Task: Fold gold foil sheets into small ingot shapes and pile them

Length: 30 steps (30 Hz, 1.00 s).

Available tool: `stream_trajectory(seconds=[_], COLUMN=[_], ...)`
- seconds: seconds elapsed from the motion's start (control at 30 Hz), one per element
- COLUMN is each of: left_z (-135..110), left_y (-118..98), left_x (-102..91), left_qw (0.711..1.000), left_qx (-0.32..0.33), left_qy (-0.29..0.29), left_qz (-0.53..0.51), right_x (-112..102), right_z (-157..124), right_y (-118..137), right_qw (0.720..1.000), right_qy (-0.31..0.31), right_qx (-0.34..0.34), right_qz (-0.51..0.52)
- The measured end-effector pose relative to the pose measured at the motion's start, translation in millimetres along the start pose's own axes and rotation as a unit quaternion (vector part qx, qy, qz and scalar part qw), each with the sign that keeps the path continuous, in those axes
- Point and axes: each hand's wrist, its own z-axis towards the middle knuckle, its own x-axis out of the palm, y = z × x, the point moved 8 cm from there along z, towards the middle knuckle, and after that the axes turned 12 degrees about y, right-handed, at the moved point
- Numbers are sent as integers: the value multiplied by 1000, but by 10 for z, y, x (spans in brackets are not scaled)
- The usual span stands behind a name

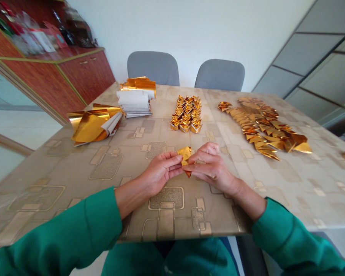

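A small folded piece of gold foil paper (185, 154) is held between my two hands above the near middle of the table. My left hand (162, 171) pinches its left side between thumb and fingers. My right hand (211, 166) grips it from the right, fingers bent over it and hiding part of its shape. A pointed orange-gold tip shows below the fingers. Beyond my hands, finished-looking folded gold paper ingots (186, 114) stand packed in rows.
Flat folded gold pieces (262, 124) lie spread in overlapping rows at right. Gold sheets (93, 124) lie at left, beside a white-backed paper stack (134, 102). Two grey chairs (153, 68) stand behind the patterned table (103, 203). A wooden cabinet (83, 73) is at far left.
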Motion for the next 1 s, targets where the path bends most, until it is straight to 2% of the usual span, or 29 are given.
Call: stream_trajectory(seconds=[0.07, 0.13, 0.27, 0.37, 0.43, 0.53, 0.77, 1.0], left_z=[-7, -22, -62, -83, -93, -99, -103, -122], left_y=[-14, -30, -57, -71, -88, -108, -152, -187], left_x=[-8, 9, 62, 79, 87, 105, 141, 147], left_qw=[1000, 998, 993, 988, 985, 981, 966, 960], left_qx=[13, 34, 88, 115, 129, 137, 151, 162], left_qy=[-6, -3, 13, 12, 10, 11, 13, 11], left_qz=[21, 47, 79, 102, 117, 137, 209, 228], right_x=[12, 27, 94, 161, 178, 173, 52, -11], right_z=[9, 4, -67, -103, -117, -109, -66, -64], right_y=[-56, -153, -356, -432, -458, -451, -322, -266], right_qw=[998, 988, 938, 904, 893, 901, 949, 956], right_qy=[-1, -19, -85, -111, -123, -114, -89, -101], right_qx=[24, 79, 200, 248, 267, 278, 253, 224], right_qz=[61, 134, 270, 331, 340, 312, 166, 158])
